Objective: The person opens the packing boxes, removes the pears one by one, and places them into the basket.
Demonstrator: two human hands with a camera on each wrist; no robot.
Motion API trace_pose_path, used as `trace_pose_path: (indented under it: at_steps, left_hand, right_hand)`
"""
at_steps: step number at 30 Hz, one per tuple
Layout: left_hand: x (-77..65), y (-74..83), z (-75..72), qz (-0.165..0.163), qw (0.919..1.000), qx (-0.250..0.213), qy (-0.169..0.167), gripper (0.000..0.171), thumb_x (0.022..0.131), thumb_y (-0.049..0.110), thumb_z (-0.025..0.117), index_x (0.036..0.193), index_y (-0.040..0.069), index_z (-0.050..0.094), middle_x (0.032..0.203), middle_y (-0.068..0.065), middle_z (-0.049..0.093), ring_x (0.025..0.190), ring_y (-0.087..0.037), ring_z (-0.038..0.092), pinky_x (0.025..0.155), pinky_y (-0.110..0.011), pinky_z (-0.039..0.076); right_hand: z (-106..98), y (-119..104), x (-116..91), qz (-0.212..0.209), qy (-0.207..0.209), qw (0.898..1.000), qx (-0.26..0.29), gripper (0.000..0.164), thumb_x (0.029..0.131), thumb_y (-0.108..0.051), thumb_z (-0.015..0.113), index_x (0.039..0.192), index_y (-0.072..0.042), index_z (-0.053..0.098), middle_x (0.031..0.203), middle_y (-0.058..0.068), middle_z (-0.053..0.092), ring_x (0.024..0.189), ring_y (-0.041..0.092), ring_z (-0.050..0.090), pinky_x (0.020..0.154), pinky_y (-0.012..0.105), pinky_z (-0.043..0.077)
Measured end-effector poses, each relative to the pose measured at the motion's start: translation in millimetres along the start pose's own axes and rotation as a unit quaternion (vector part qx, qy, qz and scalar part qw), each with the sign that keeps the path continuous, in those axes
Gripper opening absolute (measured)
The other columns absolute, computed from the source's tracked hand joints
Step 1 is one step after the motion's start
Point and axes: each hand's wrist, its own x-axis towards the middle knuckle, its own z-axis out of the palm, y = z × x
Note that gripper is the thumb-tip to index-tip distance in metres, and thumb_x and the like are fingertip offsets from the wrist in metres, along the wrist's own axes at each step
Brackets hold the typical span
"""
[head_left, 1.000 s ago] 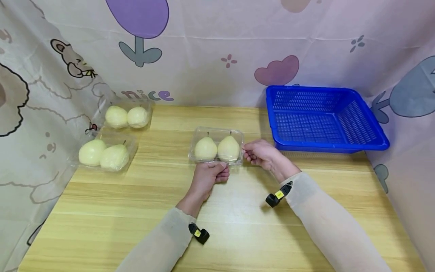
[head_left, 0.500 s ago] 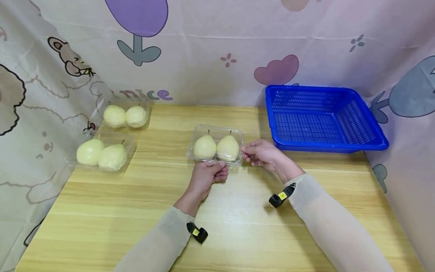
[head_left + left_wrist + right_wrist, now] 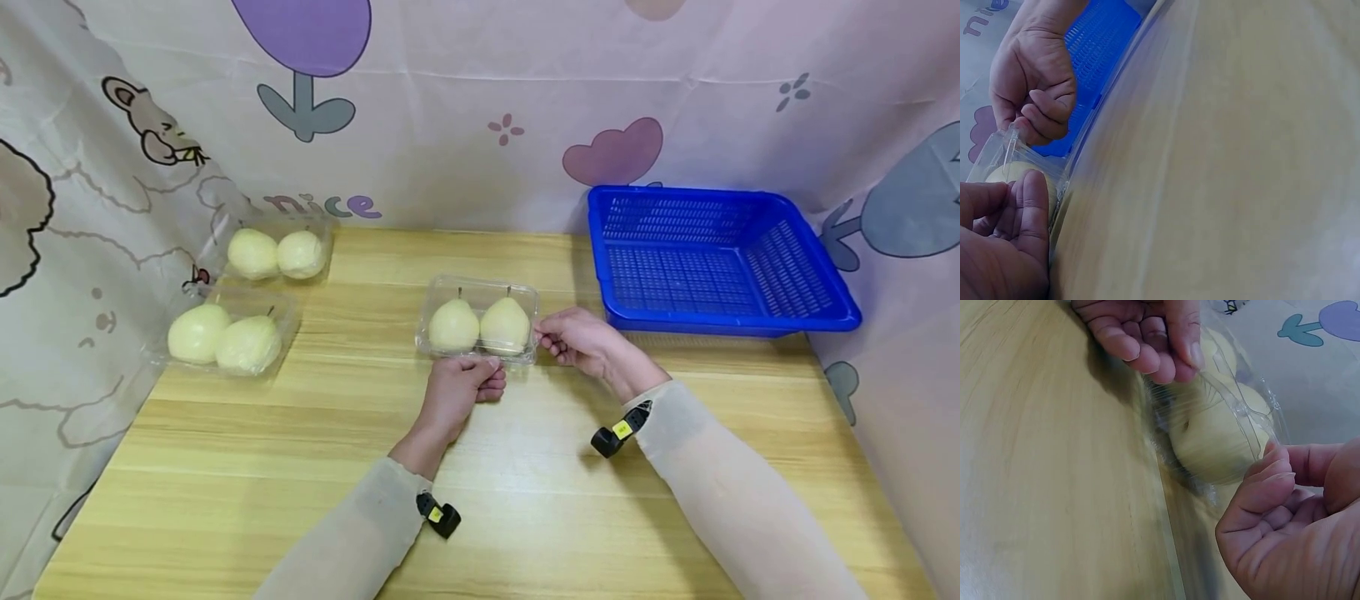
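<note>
A clear plastic clamshell box with two pale yellow pears in it stands mid-table. My left hand pinches the rim at the box's near side, thumb on top. At the right end, my right hand pinches the box's edge between thumb and forefinger. The right wrist view shows both hands' fingertips on the clear rim, with a pear behind the plastic. In the left wrist view the lid slants up beside the right hand.
Two more clear boxes with pears stand at the left, one at the back and one nearer. A blue plastic basket with lattice walls sits at the back right. Printed curtains hang behind and beside the wooden table.
Almost nothing differs: both hands keep their pinch on the box's edges, and the box stays in place. The head view shifts slightly.
</note>
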Motion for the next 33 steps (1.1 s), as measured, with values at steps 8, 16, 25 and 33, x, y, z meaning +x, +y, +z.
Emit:
trace_pose_path:
  at_steps: [8, 16, 25, 33]
  left_hand:
    - [3.1, 0.6, -0.8, 0.004, 1.0000, 0.000, 0.000, 0.021, 0.102, 0.006, 0.068, 0.105, -0.014, 0.075, 0.084, -0.011, 0.078, 0.070, -0.012, 0.074, 0.071, -0.027, 0.066]
    - [1.9, 0.5, 0.0, -0.005, 1.0000, -0.006, 0.003, 0.021, 0.102, 0.005, 0.068, 0.104, -0.014, 0.075, 0.083, -0.010, 0.077, 0.070, -0.012, 0.074, 0.070, -0.026, 0.066]
    - [1.0, 0.9, 0.0, -0.008, 0.9999, -0.005, 0.004, 0.021, 0.102, 0.005, 0.068, 0.105, -0.015, 0.075, 0.081, -0.007, 0.076, 0.070, -0.012, 0.074, 0.070, -0.027, 0.066]
    - [0.6, 1.1, 0.2, -0.011, 0.9999, -0.004, 0.005, 0.021, 0.102, 0.005, 0.067, 0.105, -0.014, 0.075, 0.082, -0.008, 0.076, 0.071, -0.012, 0.074, 0.071, -0.027, 0.066]
  right_hand:
    - [1.6, -3.2, 0.3, -0.002, 0.008, 1.000, 0.012, 0.027, 0.108, -0.013, 0.053, 0.086, -0.008, 0.068, 0.071, -0.004, 0.060, 0.061, 0.007, 0.052, 0.054, 0.019, 0.043]
    - [4.4, -2.6, -1.6, -0.011, 0.020, 1.000, -0.003, 0.028, 0.107, -0.012, 0.052, 0.084, -0.009, 0.068, 0.071, -0.004, 0.059, 0.062, 0.007, 0.051, 0.054, 0.019, 0.044]
    - [4.0, -3.0, -1.2, -0.008, 0.011, 1.000, -0.001, 0.029, 0.106, -0.010, 0.051, 0.083, -0.008, 0.068, 0.070, -0.003, 0.058, 0.061, 0.008, 0.051, 0.054, 0.019, 0.044]
    - [4.7, -0.6, 0.3, -0.008, 0.013, 0.999, 0.037, 0.032, 0.106, -0.009, 0.052, 0.079, -0.009, 0.070, 0.067, -0.004, 0.059, 0.059, 0.007, 0.051, 0.052, 0.018, 0.042]
